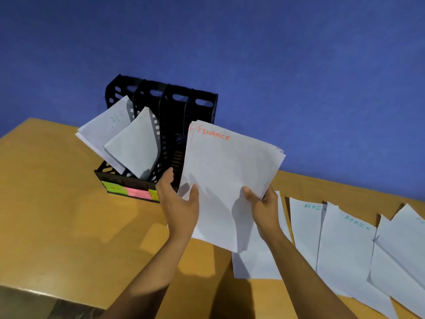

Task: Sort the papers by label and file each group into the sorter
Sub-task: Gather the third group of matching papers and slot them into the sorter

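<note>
The right hand (262, 203) pinches the FINANCE stack (230, 180) at its lower edge, the relaxed left hand (179, 201) steadying its left side; its long axis points up and away, toward the black sorter (167, 107) just beyond-left, nearer the left hand

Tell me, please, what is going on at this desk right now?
A person is filing labelled papers. The right hand grips a FINANCE stack held in front of the black sorter; the open left hand steadies its edge. Two slots already hold papers. ADMIN sheets lie on the desk.
</note>
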Demonstrator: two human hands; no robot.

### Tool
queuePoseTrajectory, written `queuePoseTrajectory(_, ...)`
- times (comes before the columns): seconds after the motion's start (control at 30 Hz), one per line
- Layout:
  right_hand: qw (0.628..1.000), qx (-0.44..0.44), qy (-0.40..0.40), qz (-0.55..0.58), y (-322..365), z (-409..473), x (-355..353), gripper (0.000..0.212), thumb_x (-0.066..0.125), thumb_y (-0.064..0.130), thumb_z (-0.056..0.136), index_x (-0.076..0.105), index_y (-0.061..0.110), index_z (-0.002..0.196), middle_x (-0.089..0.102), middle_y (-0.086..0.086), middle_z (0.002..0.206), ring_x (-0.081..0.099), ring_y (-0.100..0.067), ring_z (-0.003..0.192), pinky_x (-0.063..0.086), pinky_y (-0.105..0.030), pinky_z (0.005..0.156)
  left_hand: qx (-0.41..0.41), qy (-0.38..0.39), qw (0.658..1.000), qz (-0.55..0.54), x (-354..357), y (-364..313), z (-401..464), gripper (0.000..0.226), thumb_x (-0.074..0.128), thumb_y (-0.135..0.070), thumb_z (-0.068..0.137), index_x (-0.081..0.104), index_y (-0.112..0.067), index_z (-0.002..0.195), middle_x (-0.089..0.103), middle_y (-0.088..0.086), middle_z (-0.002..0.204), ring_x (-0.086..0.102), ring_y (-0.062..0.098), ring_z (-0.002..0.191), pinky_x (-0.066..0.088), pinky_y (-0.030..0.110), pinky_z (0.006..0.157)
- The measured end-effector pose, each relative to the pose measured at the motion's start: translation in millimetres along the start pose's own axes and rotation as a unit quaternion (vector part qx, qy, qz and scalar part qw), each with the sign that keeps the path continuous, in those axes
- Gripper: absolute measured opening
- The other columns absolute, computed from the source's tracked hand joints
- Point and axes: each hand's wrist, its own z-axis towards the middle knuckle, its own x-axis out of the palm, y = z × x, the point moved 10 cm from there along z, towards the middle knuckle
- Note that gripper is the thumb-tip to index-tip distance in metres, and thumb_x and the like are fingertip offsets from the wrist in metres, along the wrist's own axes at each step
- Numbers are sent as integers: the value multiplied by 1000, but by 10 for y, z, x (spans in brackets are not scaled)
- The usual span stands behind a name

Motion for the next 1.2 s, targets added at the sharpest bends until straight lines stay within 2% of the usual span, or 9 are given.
queuePoseTrajectory(0.17,1000,-7,5,30,163,2,275,29,70,17,89,63,37,108,72,13,105,68,-7,96,56,-16,70,62,92,993,30,253,-275,-150,51,72,-24,85,50,-13,130,49,5,133,42,-26,108,37,-3,81)
queuePoseTrajectory(0.27,998,-16,30,60,299,-34,474,26,65,15,92,64,37,107,73,10,106,69,-10,99,57,-19,73,12,178,983,45,499,-294,-294,63,61,-53,86,40,-28,139,42,-8,144,41,-19,114,41,11,94)
queuePoseTrajectory(0.4,990,-40,99,93,494,-136,741,15,66,30,90,65,34,104,71,0,106,68,-26,104,58,-47,88,-24,208,977,33,647,-440,-346,82,40,-81,77,23,-40,146,31,-12,152,33,5,137,34,11,96)
queuePoseTrajectory(0.5,982,-70,159,80,623,-211,906,19,61,31,94,61,20,109,67,-10,109,65,-31,107,54,-54,92,-35,202,979,15,636,-537,-312,81,48,-72,82,13,-44,149,27,-13,155,29,8,141,40,29,107)
queuePoseTrajectory(0.57,976,-93,185,59,701,-241,975,16,58,23,95,59,18,110,68,-5,107,67,-25,103,57,-42,88,-23,186,982,24,610,-643,-294,80,54,-59,87,11,-41,151,33,-11,151,33,8,139,40,36,108)
queuePoseTrajectory(0.73,949,-145,274,49,930,-342,1144,32,54,2,91,54,11,122,65,4,115,61,-17,111,52,-25,89,-17,153,987,-54,508,-774,-206,70,60,-30,92,22,-35,151,48,-12,141,45,1,130,44,30,105)
queuePoseTrajectory(0.9,920,-147,362,26,1032,-352,1349,55,59,-15,83,44,-3,134,49,-18,140,49,-31,130,47,-39,102,-24,91,993,-71,249,-779,-3,41,50,-32,99,45,-29,139,62,-18,115,58,-7,107,51,19,88)
queuePoseTrajectory(1.07,898,-125,423,4,959,-456,1622,83,62,-24,78,24,-2,149,34,-18,154,36,-28,142,34,-50,115,-69,17,990,-119,2,-658,216,26,45,-39,100,60,-28,120,67,-27,99,62,-11,95,45,3,70)
queuePoseTrajectory(1.2,893,-72,425,128,893,-506,1684,80,48,-28,73,31,1,146,37,-16,152,49,-22,129,53,-31,90,-7,36,999,-32,-67,-724,241,21,41,-34,100,60,-33,109,67,-28,91,62,-8,84,45,8,67)
